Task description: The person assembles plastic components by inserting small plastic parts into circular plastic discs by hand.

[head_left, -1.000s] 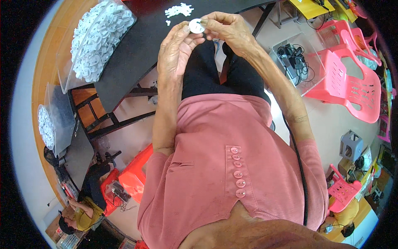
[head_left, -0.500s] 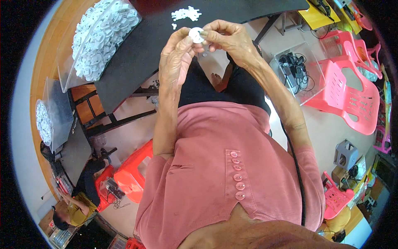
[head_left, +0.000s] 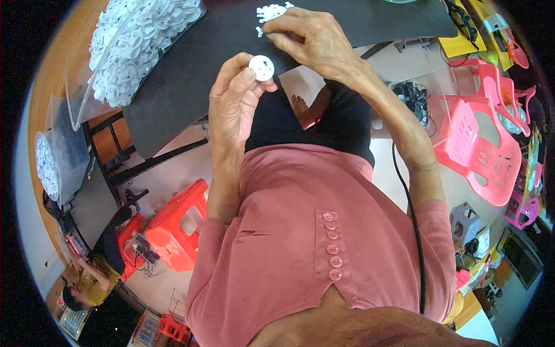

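Observation:
My left hand [head_left: 236,87] pinches a round white plastic disc [head_left: 261,68] with small dark slots between thumb and fingers, just off the table's near edge. My right hand [head_left: 312,40] reaches over the black table with thumb and index finger apart. Its fingertips are right beside a small loose white plastic piece [head_left: 259,32]; whether they touch it I cannot tell. Beyond those fingers lies a little pile of small white plastic pieces [head_left: 269,11], partly covered by the hand.
A clear bin [head_left: 81,92] heaped with white plastic parts [head_left: 136,46] stands on the black table [head_left: 167,92] at left. Pink chairs [head_left: 477,144] and a clear box of black cables [head_left: 411,98] are at right. Red stools [head_left: 178,231] and another person [head_left: 92,283] are lower left.
My right hand has let go of the disc and moved up to the small white pieces. My left hand keeps the disc, now lower and a little further left.

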Demonstrator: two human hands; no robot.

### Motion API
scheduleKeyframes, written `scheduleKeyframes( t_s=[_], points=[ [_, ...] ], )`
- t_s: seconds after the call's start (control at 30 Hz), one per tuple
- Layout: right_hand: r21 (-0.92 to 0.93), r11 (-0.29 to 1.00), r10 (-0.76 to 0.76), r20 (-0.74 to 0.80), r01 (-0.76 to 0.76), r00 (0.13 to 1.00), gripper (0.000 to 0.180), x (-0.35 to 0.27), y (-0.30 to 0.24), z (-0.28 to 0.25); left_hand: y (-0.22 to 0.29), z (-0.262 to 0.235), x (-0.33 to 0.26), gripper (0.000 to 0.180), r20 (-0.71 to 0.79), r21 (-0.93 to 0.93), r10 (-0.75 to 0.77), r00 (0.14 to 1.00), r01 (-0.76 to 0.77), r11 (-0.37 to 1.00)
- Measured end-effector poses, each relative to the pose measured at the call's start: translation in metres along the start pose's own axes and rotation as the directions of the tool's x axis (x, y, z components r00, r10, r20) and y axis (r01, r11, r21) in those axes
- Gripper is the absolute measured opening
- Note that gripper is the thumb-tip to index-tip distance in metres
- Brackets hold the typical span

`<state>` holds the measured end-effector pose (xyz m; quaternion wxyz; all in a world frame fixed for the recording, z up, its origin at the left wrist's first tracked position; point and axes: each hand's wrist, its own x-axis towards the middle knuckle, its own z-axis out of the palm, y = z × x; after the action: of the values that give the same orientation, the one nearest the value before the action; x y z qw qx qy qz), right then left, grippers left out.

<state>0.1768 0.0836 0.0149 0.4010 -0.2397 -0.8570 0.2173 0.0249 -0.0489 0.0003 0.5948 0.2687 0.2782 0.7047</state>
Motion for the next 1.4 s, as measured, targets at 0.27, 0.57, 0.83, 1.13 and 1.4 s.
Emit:
scheduleKeyframes(
  t_s=[0.27,0.57,0.83,1.13,1.4],
  points=[
    [-0.117,0.986,-0.102,0.169,0.122,0.98,0.015,-0.005,0.005,0.003,0.001,-0.004,0.001,0.025,-0.009,0.014,0.025,1.0,-0.025,1.0],
    [-0.186,0.981,-0.005,0.277,0.058,0.961,0.03,-0.009,0.002,-0.009,0.004,-0.002,0.001,0.025,-0.021,-0.018,0.023,1.0,-0.023,1.0],
    [-0.244,0.928,-0.189,0.343,0.282,0.92,0.038,-0.022,-0.005,-0.023,0.003,-0.01,-0.002,0.026,-0.045,-0.016,0.026,0.999,-0.027,1.0],
    [-0.264,0.905,-0.305,0.144,0.333,0.941,0.024,-0.049,0.008,-0.018,0.002,-0.004,0.001,0.026,-0.012,0.013,0.043,0.999,-0.043,0.999],
    [-0.043,0.989,-0.141,-0.016,0.14,0.99,0.015,-0.039,-0.009,-0.013,-0.002,0.002,0.002,0.023,0.008,0.016,0.016,1.0,-0.016,1.0]
  ],
)
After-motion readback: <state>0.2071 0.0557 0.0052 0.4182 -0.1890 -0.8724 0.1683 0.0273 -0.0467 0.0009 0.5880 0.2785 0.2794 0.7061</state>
